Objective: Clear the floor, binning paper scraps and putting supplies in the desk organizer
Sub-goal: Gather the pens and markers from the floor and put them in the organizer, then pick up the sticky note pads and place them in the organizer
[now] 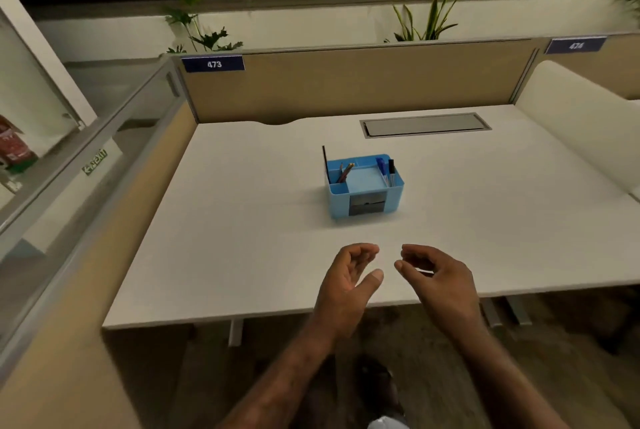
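Fingers (363, 252) of the left hand (346, 284) curl loosely with the thumb apart, holding nothing; fingers (414, 260) of the right hand (441, 281) are likewise slack and hold nothing. Both hands hover side by side, apart from each other, over the near strip of the white rectangular bench (242, 238), whose front edge runs just behind the wrists. Beyond the fingertips lies a bare stretch of bench top, then the light-blue plastic desk organizer (363, 186), standing upright and well apart from every edge. Pencils (344, 172) lean in its left compartment and pens (387, 170) stand in its right one. Further beyond, right of the fingers, a grey metal cable flap (424, 124) sits flush in the bench. A tan fabric divider panel (346, 82) closes the far edge, and a similar one the left.
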